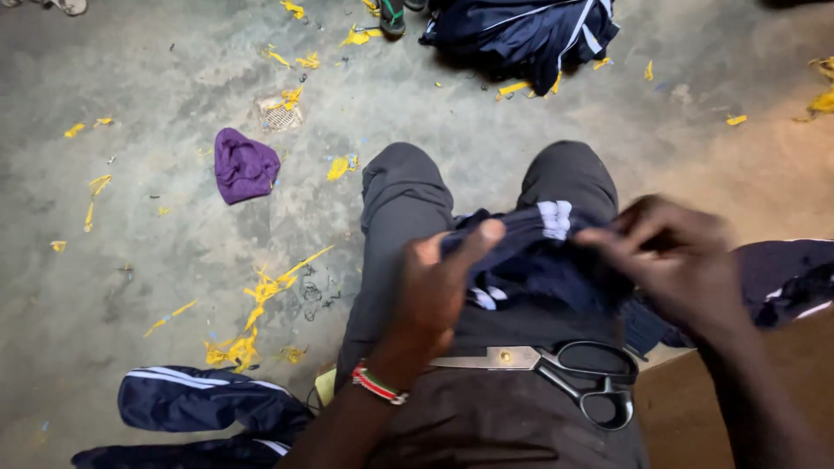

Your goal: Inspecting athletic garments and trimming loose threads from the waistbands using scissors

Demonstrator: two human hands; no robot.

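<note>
Navy garment piece [543, 260] with white stripes, bunched over the seated person's lap, held up between both hands just above the thighs. Fabric is dark blue, crumpled; a short block of white bars shows at its upper edge and another white patch lower left, under the thumb.

Left hand [434, 291]: fingers closed on the cloth's left edge, thumb lying along the top fold. A red, white and green beaded wristband [379, 384] sits on that wrist.

Right hand [673, 260]: blurred; fingertips pinched together on the cloth's right side. Exact finger contact cannot be resolved. Forearm cut off by the lower right frame edge.

Scissors [556, 369], large, black handles, steel blades pointing left, lie on the lap just below the cloth; blade tip hidden behind the left wrist.

Grey trousers [404, 208], knees pointing away from the camera. More navy fabric [786, 278] trails to the right, partly cut off at the frame edge.

Lower left: a folded navy garment [195, 404] with white stripes on the concrete floor [130, 260], its bottom out of frame.

Farther out: yellow scraps [261, 300] scattered widely, a purple cloth [245, 165], a small floor drain [278, 113]. Top of view: a heap of navy garments [521, 35], partly cropped.
</note>
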